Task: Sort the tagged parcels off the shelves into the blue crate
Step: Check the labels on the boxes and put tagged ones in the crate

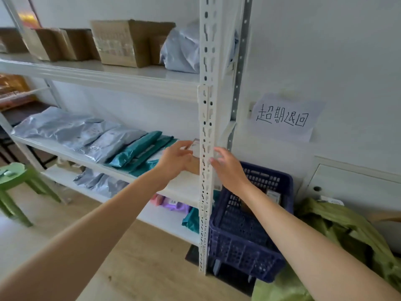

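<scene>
In front of me stands a white metal shelving unit (205, 148) with slotted uprights. On its top shelf (97, 72) sit brown cardboard boxes (130, 42) in a row, with a grey poly mailer (182, 51) at the right end. The middle shelf (184, 185) holds grey mailers (71, 129) overlapping along the left, then teal mailers (143, 148) beside them. On the lowest shelf (165, 216) lie more grey bags (102, 183), a purple packet (173, 205) and a teal one (192, 220). The unit rests on a pale wood floor (141, 268).
</scene>
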Action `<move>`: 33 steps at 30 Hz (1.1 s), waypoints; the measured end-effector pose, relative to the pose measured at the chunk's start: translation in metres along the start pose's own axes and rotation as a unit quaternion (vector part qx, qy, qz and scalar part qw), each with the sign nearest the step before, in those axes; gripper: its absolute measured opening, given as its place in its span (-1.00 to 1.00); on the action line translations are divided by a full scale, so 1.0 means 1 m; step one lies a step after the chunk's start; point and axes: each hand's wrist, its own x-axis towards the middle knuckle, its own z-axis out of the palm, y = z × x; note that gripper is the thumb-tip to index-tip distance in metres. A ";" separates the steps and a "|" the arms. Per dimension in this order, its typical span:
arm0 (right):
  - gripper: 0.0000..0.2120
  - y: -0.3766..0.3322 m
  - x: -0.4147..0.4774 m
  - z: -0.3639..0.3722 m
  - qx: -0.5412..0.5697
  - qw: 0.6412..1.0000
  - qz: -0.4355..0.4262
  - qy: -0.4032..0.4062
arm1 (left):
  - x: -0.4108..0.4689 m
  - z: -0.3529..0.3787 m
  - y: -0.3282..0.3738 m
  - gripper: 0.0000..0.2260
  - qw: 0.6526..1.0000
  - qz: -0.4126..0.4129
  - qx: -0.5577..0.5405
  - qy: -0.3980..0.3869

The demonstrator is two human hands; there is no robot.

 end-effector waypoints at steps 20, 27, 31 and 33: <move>-0.61 -0.214 0.078 0.146 0.114 0.992 -0.043 0.016 | -0.016 -0.275 0.016 -0.63 0.988 0.091 0.028 0.118; -0.59 -0.258 0.162 0.185 0.137 0.988 -0.067 0.019 | 0.045 -0.341 0.028 -0.62 0.984 0.110 0.025 0.135; -0.60 -0.281 0.221 0.213 0.148 0.986 -0.070 0.030 | 0.088 -0.386 0.032 -0.62 0.983 0.117 0.023 0.141; -0.60 -0.294 0.250 0.227 0.150 0.985 -0.077 0.026 | 0.109 -0.410 0.031 -0.63 0.982 0.117 0.024 0.145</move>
